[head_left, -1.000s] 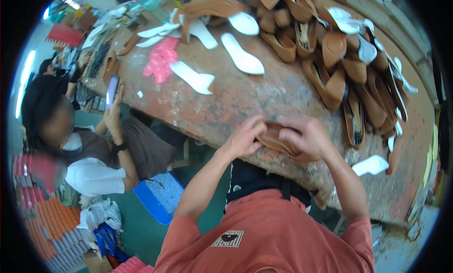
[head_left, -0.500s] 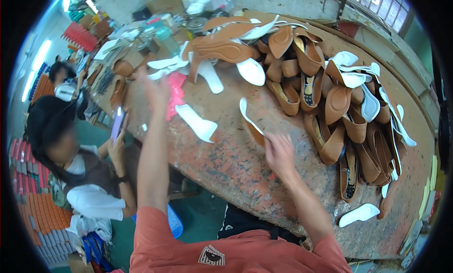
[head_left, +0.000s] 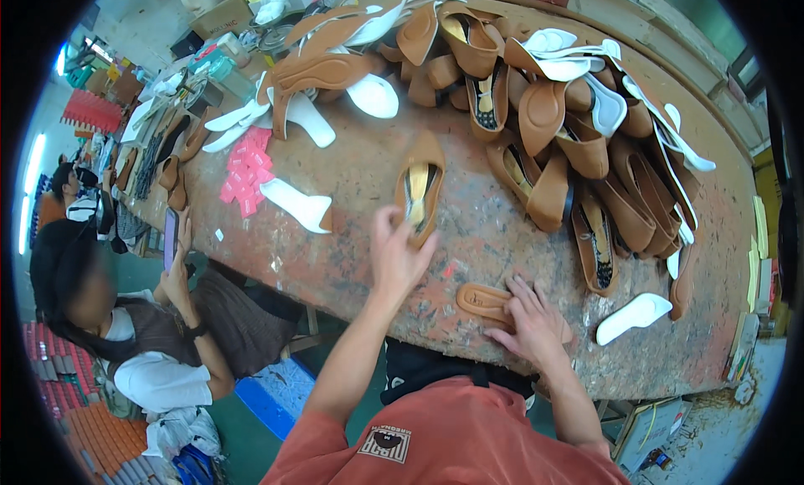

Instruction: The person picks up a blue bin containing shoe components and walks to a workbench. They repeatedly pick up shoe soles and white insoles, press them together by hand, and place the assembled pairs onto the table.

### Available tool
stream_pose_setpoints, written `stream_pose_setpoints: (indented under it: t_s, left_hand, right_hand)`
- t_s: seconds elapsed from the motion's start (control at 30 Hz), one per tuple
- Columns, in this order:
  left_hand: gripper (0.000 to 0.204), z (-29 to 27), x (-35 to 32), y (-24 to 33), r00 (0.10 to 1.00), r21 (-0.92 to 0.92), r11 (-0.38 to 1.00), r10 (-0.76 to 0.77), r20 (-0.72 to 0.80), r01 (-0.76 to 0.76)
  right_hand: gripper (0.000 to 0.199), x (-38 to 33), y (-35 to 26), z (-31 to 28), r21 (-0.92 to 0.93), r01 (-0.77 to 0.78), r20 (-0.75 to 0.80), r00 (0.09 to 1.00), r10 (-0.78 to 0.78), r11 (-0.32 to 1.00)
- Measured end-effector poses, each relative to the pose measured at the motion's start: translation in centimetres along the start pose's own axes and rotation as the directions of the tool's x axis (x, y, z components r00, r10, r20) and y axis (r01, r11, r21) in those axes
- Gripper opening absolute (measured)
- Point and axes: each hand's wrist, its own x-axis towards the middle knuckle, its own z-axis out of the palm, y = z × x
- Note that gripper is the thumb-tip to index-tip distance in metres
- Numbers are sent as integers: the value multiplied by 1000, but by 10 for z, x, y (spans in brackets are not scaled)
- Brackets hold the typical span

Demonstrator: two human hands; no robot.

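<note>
Worn workbench (head_left: 352, 259), tan shoe (head_left: 420, 192) lengthwise, toe away

Shoe (head_left: 420, 193) lies behind insole (head_left: 486, 302) on bench (head_left: 352, 267); shoe pile (head_left: 578, 125) probably farther right.

Cardboard box (head_left: 222, 16) far left; phone (head_left: 170, 239)

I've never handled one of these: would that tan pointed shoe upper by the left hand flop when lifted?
The shoe upper is probably soft and light, being thin, open and unsoled. It likely sags lifted by one end. The left hand touches its near end; rolling seems unlikely.
</note>
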Motion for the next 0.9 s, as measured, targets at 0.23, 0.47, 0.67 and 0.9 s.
stream_pose_setpoints:
  t_s: [0.23,0.47,0.67,0.9]
  left_hand:
    - [19,-72,-131,-31,965,-330,907,-230,127,260]
    - [35,-55,-114,6,769,-348,936,256,586,-46]
    - [55,-67,-118,37,894,-295,955,139,427,-7]
    - [64,-71,-126,49,888,-218,961,-50,457,167]
  right_hand:
    - [49,-11,29,-40,349,-146,33,989,144,926]
    - [31,0,20,-75,603,-88,188,982,-34,793]
    - [30,16,-12,-22,337,216,121,955,-269,917]
    - [28,34,-30,6,332,303,183,908,-376,893]
